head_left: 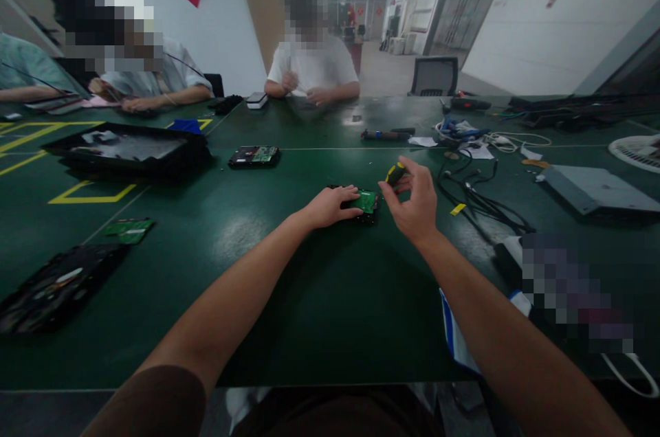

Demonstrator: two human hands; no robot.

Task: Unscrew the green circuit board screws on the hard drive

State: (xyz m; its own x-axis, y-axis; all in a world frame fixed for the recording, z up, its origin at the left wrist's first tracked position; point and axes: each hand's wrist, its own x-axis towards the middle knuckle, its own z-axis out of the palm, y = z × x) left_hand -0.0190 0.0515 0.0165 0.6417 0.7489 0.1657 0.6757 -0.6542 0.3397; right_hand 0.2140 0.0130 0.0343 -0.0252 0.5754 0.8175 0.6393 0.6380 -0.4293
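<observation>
In the middle of the green table lies a hard drive with a green circuit board [368, 201] facing up and a dark casing around it. My left hand [334, 206] grips its left part, the fingers over the top and the thumb along the near side. Just to the right, my right hand [415, 200] is closed around the yellow and black handle of a screwdriver [394, 174], held tilted above the table. The screwdriver's tip cannot be made out. A similar hard drive [254, 156] lies farther back on the left.
At left are a black tray [134, 152], a loose circuit board [130, 229] and a black housing [62, 286]. Cables [479, 200] and a grey metal box [601, 189] lie at right. A person in white [314, 69] sits opposite; others sit at far left.
</observation>
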